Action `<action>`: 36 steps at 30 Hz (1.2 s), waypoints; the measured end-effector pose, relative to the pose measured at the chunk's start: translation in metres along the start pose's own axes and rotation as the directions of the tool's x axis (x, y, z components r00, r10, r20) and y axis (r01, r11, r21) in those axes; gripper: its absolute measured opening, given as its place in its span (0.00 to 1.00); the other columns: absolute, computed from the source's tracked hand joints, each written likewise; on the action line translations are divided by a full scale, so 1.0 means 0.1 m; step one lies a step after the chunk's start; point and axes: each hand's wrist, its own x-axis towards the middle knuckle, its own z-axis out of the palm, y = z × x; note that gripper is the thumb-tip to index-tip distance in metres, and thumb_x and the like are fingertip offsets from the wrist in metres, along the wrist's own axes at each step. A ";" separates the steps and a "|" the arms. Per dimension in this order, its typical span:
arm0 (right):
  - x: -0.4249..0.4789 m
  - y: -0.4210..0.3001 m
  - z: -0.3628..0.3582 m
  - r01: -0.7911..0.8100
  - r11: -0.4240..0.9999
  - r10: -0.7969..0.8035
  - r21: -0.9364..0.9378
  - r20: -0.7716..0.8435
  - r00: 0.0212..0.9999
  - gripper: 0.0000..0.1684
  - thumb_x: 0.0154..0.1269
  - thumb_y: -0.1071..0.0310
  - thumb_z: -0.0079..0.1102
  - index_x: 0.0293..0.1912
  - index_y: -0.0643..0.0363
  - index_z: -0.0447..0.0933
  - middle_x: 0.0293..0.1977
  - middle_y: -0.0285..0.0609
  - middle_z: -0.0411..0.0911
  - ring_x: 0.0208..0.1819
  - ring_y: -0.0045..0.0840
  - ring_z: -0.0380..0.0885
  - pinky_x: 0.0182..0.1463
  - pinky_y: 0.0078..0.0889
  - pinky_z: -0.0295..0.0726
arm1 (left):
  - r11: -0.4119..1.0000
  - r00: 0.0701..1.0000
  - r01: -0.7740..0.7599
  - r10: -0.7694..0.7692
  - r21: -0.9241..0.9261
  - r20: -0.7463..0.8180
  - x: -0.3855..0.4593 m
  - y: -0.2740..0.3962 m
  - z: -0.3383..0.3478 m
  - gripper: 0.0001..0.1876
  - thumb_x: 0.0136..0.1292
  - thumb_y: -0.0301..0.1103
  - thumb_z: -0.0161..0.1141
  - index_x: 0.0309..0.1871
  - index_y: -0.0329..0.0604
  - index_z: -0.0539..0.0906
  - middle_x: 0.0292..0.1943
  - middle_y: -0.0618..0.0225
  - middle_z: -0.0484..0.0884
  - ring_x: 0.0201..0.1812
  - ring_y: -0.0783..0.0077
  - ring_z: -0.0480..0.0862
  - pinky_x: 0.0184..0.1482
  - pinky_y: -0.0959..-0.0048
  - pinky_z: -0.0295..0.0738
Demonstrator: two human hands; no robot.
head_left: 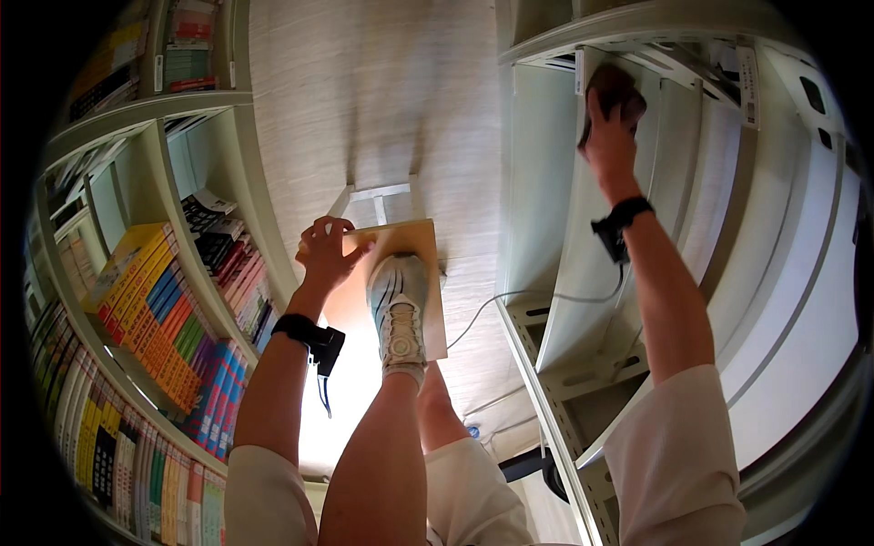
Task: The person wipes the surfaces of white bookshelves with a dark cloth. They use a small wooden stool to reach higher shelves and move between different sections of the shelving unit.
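My right hand (611, 150) presses a bunched dark brown cloth (612, 80) against a pale green metal shelf board (601, 198) of the right-hand rack, close to its labelled edge. The hand looks slightly blurred. My left hand (330, 252) grips the far left corner of a wooden stool's seat (410, 235), thumb over the top and fingers at the edge. A laced light grey sneaker (398, 307) on my foot stands on that seat. Both wrists wear black straps with small devices.
On the left, a metal bookcase (239, 164) holds colourful books (164, 307) and stacked volumes (229, 252). A thin grey cable (519, 293) runs from my right wrist past the rack's upright. Pale wood-look floor (382, 89) lies between the racks. Bright light glows beside the stool.
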 end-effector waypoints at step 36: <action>0.06 -0.08 -0.04 -0.009 0.998 0.010 0.057 -0.028 1.000 0.38 0.63 0.69 0.53 0.70 0.30 0.57 0.64 0.55 0.64 0.58 0.57 0.70 0.44 0.50 0.84 | 1.000 1.000 0.003 -0.002 0.029 -0.007 -0.01 0.08 -0.06 0.31 0.53 0.68 0.62 0.52 0.60 0.75 0.60 0.71 0.66 0.63 0.49 0.61 0.51 0.36 0.63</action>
